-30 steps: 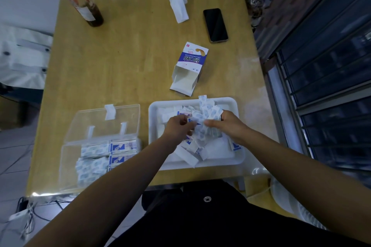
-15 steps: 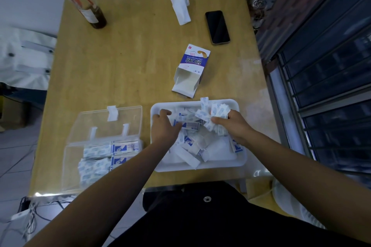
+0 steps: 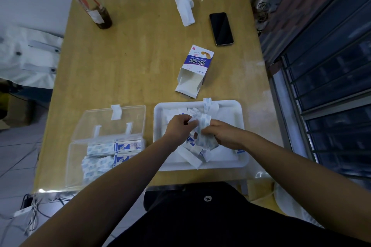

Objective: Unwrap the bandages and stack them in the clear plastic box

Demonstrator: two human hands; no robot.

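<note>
Both grips pinch one bunch of bandages point(image 3: 201, 126), held between the left grip point(image 3: 178, 126) and right grip point(image 3: 224, 135), above the tray point(image 3: 246, 146). This looks like unwrapping. Next, peel one free and lay it in the clear box point(image 3: 74, 158), left of both grips.

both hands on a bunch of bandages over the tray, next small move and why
Probably carry the bunch of bandages left to the clear plastic box: left hand and right hand pinch it above the white tray, and the box lies open.
</note>
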